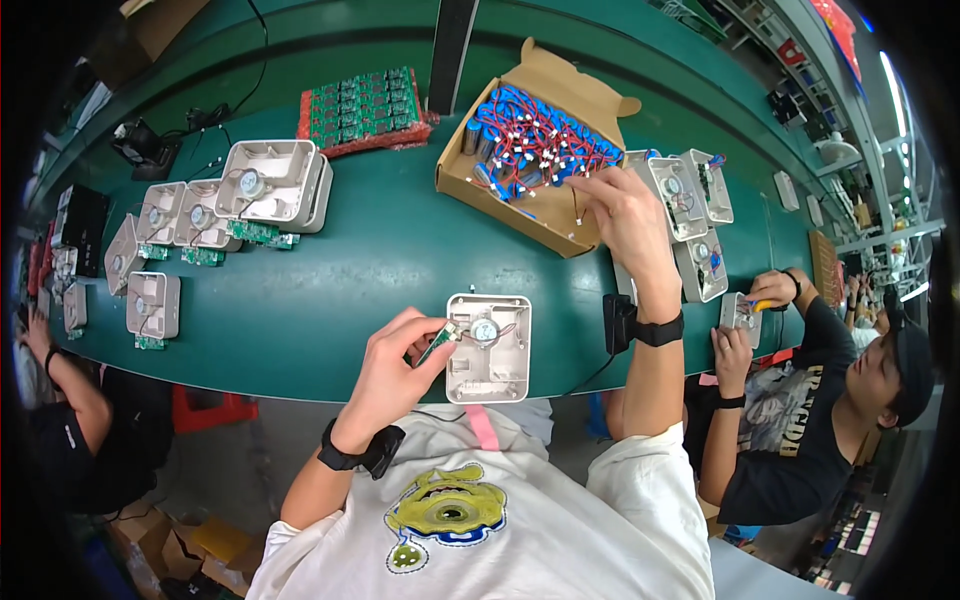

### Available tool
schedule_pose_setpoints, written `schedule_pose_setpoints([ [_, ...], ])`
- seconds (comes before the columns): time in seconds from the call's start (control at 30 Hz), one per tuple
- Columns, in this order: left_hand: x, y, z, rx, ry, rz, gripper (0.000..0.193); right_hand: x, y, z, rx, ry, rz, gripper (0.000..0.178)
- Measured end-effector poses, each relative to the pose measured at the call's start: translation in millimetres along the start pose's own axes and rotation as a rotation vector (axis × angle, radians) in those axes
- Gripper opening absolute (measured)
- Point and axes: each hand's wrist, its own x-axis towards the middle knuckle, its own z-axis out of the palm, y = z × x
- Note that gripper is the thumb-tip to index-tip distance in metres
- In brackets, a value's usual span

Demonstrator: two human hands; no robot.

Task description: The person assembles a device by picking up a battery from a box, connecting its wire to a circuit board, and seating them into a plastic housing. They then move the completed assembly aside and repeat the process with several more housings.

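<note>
My left hand [388,362] pinches a small green circuit board [436,343] at the left edge of an open white plastic housing [489,385]. A round speaker [485,331] with thin wires sits inside that housing, which lies at the table's near edge. Over the right side of a cardboard box [518,228], my right hand [622,205] has its thumb and fingertips drawn together. A thin lead hangs just below those fingertips; what exactly they grip is too small to make out. Blue-wrapped battery packs [545,125] with red wires and white plugs fill much of the box.
Several white housings [270,190] with speakers and boards stand at left, and more housings [680,195] at right. Stacked green circuit boards [365,110] lie at the back. A co-worker's hands [755,315] work on a housing at right. Another person's arm [70,375] shows far left.
</note>
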Motion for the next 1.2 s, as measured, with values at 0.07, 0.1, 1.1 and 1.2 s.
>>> schedule_pose_setpoints([
  [0.07, 0.4, 1.5, -1.3, 0.0, -0.006, -0.002, 0.025, 0.1, 4.0, 4.1, 0.013, -0.046, -0.078, 0.028],
  [0.1, 0.5, 2.6, -1.7, -0.006, -0.012, -0.023, 0.025, 0.4, 6.2, 6.2, 0.02, -0.069, -0.119, 0.028],
  [1.1, -4.6, -0.2, 2.7, 0.167, 0.112, 0.195, 0.026, -68.6, -104.6, -41.4, 1.41, 0.005, 0.342, 0.012],
  [1.2, -5.7, 1.5, 1.7, 0.21, 0.109, 0.222, 0.029, -70.9, -108.1, -41.1, 1.433, 0.006, 0.328, 0.013],
])
